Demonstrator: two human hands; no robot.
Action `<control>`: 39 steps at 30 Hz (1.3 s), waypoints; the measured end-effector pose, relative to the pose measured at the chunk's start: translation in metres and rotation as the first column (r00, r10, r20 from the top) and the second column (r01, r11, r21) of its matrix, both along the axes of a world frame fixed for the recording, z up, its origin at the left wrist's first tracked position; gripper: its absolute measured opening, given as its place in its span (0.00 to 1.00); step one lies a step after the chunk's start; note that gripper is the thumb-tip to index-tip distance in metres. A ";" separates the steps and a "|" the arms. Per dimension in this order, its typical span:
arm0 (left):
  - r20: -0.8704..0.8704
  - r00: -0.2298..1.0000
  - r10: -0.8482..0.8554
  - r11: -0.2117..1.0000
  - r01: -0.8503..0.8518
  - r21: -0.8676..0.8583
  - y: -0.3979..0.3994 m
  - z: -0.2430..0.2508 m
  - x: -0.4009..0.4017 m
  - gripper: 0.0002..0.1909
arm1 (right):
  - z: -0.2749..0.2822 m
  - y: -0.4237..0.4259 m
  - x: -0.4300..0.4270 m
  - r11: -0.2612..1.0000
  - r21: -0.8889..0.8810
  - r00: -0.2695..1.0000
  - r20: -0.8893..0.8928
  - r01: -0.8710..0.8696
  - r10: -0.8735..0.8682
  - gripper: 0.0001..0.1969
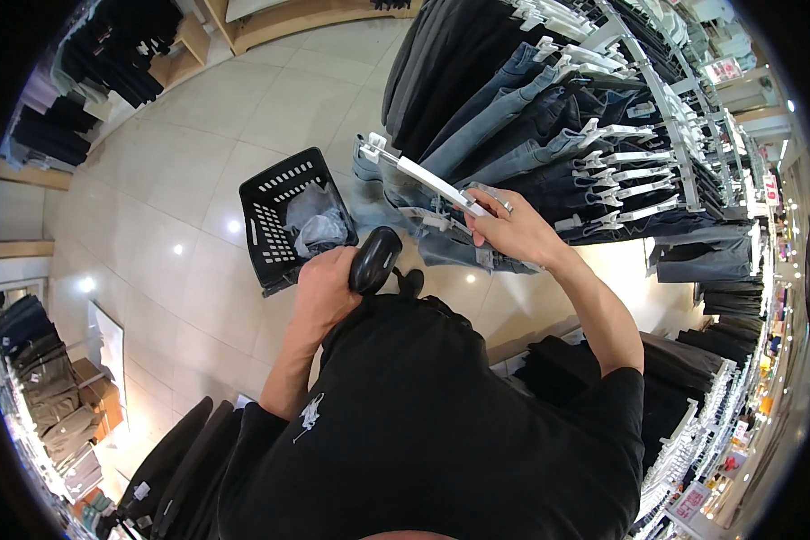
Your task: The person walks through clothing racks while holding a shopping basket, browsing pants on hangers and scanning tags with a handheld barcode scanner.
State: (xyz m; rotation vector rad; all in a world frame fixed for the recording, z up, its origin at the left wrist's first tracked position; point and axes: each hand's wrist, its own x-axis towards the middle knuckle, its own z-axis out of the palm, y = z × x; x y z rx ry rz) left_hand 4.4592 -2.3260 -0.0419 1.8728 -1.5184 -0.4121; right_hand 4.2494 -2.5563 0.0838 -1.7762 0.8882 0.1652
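Observation:
My right hand [509, 226] is closed around the middle of a white clip hanger [432, 182], from which a pair of light blue jeans [371, 185] hangs at the front end of a clothes rack. In my left hand [327, 287] is a black handheld device [376, 260] with a rounded body, held close to my waist. A black plastic basket [260, 226] with slotted walls stands on the tiled floor beyond my left hand. Crumpled clear plastic bags [320, 226] lie inside it. Paper tags hang near the jeans.
More jeans [493, 115] and dark trousers [439, 61] hang on the metal rack [675, 128] at the upper right. Dark clothes [182, 459] hang behind me at the lower left. Shelves with folded and hanging garments [115, 54] line the upper left. Another rack of black trousers stands at the lower right.

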 end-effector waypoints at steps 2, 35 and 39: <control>0.013 1.000 -0.025 1.000 0.024 0.010 0.000 0.000 -0.002 0.17 | -0.013 -0.004 -0.003 1.000 -0.009 1.000 0.008 -0.003 0.003 0.09; 0.189 0.982 0.010 0.999 -0.019 0.045 -0.011 0.008 -0.014 0.16 | -0.017 -0.009 0.005 0.996 -0.086 0.999 -0.013 -0.034 0.033 0.15; 0.186 0.982 0.034 0.998 -0.044 0.047 -0.010 0.005 -0.013 0.16 | -0.020 -0.008 0.005 0.998 -0.063 0.999 0.028 -0.017 0.019 0.15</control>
